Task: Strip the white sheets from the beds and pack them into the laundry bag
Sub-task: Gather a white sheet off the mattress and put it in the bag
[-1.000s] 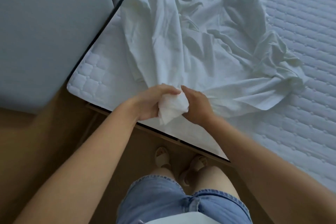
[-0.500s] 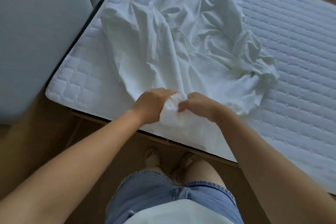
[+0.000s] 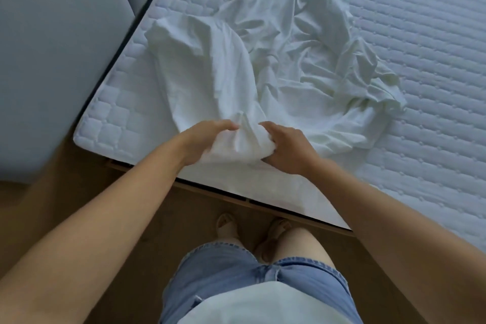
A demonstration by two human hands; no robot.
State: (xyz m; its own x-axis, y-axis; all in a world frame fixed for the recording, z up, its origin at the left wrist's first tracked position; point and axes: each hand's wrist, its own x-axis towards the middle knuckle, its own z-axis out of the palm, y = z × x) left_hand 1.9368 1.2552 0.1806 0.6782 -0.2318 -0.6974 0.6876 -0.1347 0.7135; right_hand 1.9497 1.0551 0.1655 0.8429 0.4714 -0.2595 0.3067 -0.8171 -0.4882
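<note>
She stands at the bed's edge, both hands bunching one end of the sheet [image 3: 276, 60]: left hand [image 3: 203, 141] and right hand [image 3: 285, 148] each grip a fistful. The rest lies crumpled across the bare mattress [image 3: 420, 87].

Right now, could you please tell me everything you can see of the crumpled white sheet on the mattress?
The crumpled white sheet, thin cloth, lies loose in deep folds on the quilted white mattress. Its left part forms a smoother hump; its right trails into a wrinkled ridge. At the near edge the left hand and right hand grip one gathered wad.
</note>
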